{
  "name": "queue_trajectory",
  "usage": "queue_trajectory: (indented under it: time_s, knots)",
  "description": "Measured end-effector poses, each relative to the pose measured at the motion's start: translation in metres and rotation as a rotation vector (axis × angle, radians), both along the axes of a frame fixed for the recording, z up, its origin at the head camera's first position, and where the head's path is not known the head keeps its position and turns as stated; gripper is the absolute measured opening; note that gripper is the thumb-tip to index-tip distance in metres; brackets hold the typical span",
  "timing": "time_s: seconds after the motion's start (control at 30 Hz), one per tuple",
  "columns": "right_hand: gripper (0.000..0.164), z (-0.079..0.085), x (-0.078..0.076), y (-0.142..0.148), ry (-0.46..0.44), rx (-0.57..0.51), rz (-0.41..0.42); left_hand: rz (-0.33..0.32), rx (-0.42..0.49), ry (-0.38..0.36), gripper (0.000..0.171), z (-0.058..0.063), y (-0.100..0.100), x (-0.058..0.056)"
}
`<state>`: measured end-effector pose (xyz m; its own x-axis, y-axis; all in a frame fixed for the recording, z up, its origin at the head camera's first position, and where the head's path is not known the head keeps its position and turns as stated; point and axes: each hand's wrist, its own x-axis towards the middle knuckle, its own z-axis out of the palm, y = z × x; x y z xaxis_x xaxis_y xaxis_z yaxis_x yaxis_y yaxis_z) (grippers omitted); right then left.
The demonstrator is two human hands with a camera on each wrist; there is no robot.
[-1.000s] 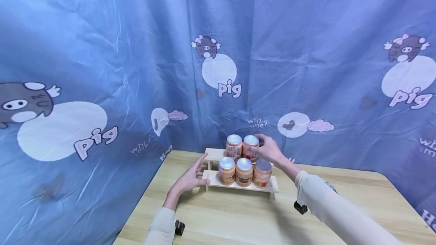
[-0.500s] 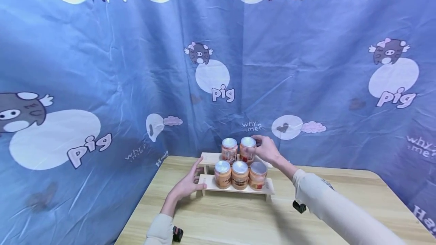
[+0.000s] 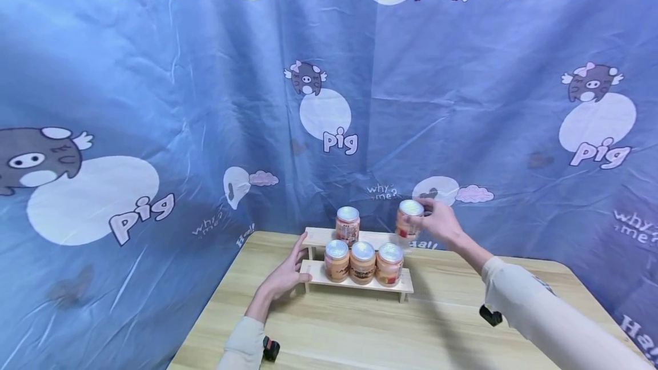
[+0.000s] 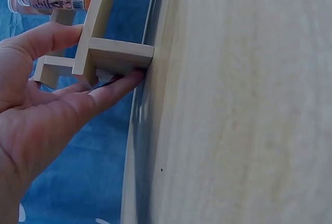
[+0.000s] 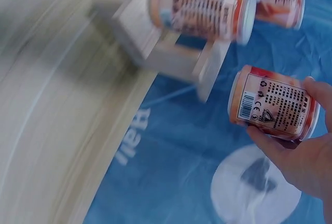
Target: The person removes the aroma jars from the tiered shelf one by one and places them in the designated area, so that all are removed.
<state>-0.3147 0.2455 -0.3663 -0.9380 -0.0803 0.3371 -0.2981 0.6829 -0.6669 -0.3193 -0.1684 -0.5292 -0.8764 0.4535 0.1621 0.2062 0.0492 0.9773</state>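
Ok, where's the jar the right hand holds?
In the head view, the held jar is just off the right end of the upper shelf, right of its lone jar.

Just behind the left hand [image 3: 283,276], a creased off-white left sleeve [image 3: 241,342] has a small black block [image 3: 271,349] beside it (touched with red, I see). Well right of that hand, the matching right sleeve [image 3: 545,313] has a second black block [image 3: 490,316].

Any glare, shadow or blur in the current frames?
Head: bright highlights on the jar lids, a soft shadow across the table. Left wrist: dim, but the stand looks sharp. Right wrist: stand and a shelved jar smeared, the held jar crisp.
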Motion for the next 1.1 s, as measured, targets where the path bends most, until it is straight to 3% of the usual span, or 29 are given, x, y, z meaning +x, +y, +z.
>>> queue_trajectory:
  time_s: [0.13, 0.5, 0.7, 0.93, 1.1]
  knots:
    - [0.064, 0.001, 0.004, 0.024, 0.012, 0.022, -0.022, 0.01, -0.006, 0.007, 0.12, 0.002, -0.004, -0.003]
    - [0.074, -0.008, 0.018, 0.101, -0.047, 0.051, -0.065, 0.022, -0.003, 0.023, 0.12, 0.004, -0.009, -0.002]
    - [0.077, -0.033, 0.032, 0.146, -0.039, 0.093, -0.199, 0.042, -0.047, 0.026, 0.121, 0.004, -0.007, 0.004]
    - [0.077, -0.067, 0.045, 0.2, -0.016, 0.132, -0.338, 0.031, -0.07, 0.004, 0.121, 0.001, -0.003, 0.004]
    - [0.08, -0.094, 0.056, 0.236, -0.048, 0.134, -0.424, 0.01, -0.125, 0.011, 0.121, -0.003, 0.0, 0.005]
